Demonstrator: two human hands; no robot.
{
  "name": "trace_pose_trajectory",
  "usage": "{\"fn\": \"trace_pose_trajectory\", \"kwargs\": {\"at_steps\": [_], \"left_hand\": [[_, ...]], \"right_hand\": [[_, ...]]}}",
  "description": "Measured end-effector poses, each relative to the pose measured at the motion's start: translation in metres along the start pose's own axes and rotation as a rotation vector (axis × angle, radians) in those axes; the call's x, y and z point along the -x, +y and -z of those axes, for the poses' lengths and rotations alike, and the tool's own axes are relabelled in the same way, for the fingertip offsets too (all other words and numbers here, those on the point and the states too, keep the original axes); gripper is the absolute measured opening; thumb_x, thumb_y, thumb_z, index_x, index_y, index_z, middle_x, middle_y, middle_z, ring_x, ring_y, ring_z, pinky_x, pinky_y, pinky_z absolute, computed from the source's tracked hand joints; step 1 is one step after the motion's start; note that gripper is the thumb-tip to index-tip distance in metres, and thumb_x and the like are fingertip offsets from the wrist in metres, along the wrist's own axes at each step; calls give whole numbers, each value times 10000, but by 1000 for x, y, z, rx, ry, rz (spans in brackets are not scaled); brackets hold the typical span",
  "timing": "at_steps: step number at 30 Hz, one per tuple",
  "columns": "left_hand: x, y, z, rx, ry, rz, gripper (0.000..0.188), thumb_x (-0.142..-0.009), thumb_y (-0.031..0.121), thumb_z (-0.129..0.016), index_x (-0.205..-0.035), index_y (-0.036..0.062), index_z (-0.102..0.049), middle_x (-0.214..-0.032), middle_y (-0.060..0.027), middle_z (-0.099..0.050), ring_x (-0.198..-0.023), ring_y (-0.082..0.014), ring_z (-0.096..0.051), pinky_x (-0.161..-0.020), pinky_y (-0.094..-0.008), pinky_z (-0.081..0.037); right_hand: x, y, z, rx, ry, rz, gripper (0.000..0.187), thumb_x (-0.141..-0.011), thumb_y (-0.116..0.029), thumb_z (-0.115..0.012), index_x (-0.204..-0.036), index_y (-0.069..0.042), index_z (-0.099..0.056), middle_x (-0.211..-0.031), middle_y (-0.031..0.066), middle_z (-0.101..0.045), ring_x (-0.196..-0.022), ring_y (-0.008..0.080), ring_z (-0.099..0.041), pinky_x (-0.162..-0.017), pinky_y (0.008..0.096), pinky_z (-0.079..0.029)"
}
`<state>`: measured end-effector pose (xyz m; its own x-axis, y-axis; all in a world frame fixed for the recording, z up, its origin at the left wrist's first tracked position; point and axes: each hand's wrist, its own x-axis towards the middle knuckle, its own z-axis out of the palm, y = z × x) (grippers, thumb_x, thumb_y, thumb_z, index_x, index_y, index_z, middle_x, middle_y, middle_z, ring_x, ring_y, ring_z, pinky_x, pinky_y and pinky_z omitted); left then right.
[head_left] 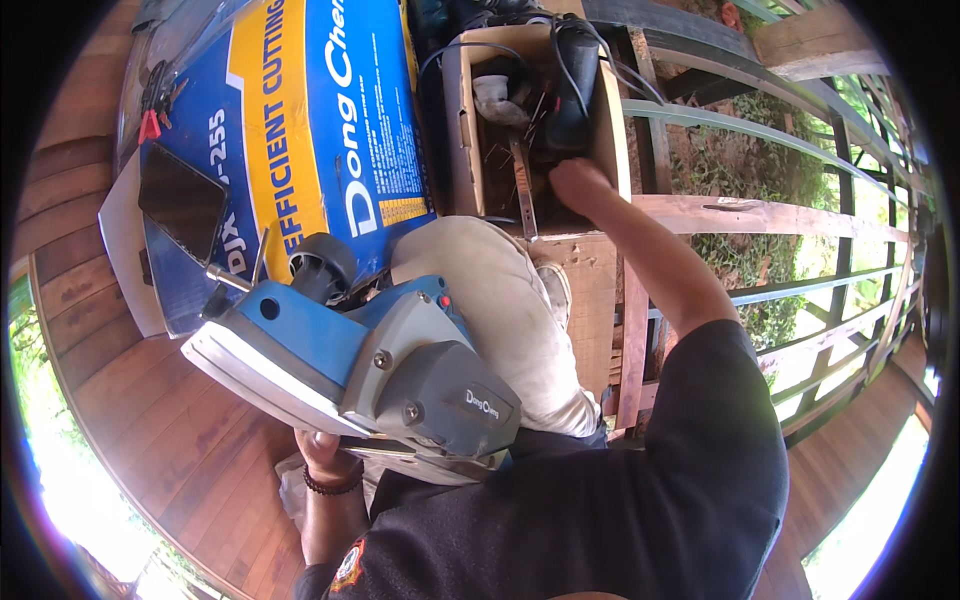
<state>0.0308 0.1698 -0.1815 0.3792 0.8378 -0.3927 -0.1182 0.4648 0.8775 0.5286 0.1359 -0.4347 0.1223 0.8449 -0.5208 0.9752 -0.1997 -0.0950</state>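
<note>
A blue and grey electric planer [430,395] lies tilted across my lap, its pale metal sole facing the lower left. My left hand [320,450] grips the planer from underneath, with the fingers partly hidden behind it. My right hand [582,187] reaches into an open-topped box [617,120], and its fingers are lost in the shadow inside. Next to that hand, a dark corded power tool [571,85] stands in the box. A long narrow bar [524,190] leans over the near wall. A crumpled grey item [500,100] sits at the box's left side.
A large blue and yellow carton [390,120] stands left of the box, with a dark phone-like slab [182,200] on it. Wooden floorboards [130,420] extend at left. At right, bare beams and metal bars [770,213] have open gaps over vegetation.
</note>
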Motion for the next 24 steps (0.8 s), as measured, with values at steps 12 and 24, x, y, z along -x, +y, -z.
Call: {"fn": "trace_pose_trajectory", "kwargs": {"at_steps": [12, 24], "left_hand": [[0, 9, -15, -71, 39, 23, 870, -813, 474, -917, -1414, -28, -536, -1323, -119, -638, -1168, -248, -657, -1016, -427, -549], [-8, 11, -20, -29, 14, 55, 818, -799, 439, -938, -1375, -19, -580, -1293, -103, -665, -1147, -242, -671, -996, -414, -555]], "right_hand": [[46, 28, 106, -240, 261, -250, 210, -970, -248, -630, -987, -84, -760, -953, 178, -773, -975, 415, -744, -850, 524, -590], [54, -9, 77, -170, -122, 27, 228, -901, -201, -635, -900, -75, -824, -980, 197, -781, -989, 391, -750, -860, 492, -590]]}}
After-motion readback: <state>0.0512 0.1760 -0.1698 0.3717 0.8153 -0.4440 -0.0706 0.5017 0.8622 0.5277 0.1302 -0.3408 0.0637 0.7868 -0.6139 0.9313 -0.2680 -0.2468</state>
